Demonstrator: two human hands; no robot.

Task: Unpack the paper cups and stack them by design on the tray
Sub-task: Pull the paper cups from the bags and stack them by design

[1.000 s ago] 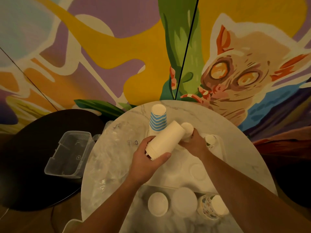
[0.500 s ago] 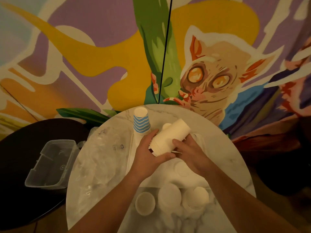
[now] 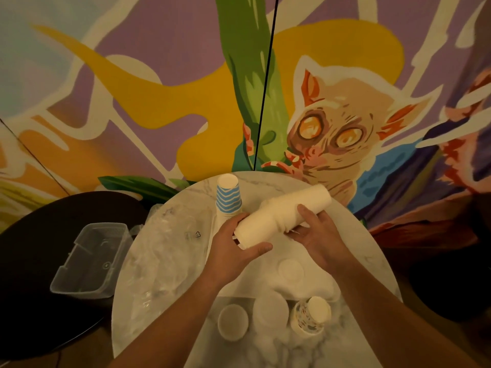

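— Gripped how?
— Left hand (image 3: 233, 251) clasping the rim end of plain white cup stack (image 3: 279, 213), right hand (image 3: 316, 235) wrapped round its middle; tilted above white tray (image 3: 268, 282).
— Any writing?
— Only a recycling triangle on clear wrap (image 3: 172, 248).

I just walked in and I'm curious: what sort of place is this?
Probably a café or casual lounge. A bold painted mural with a wide-eyed animal fills the wall, and a round marble-look table holds a stack of blue-striped paper cups.
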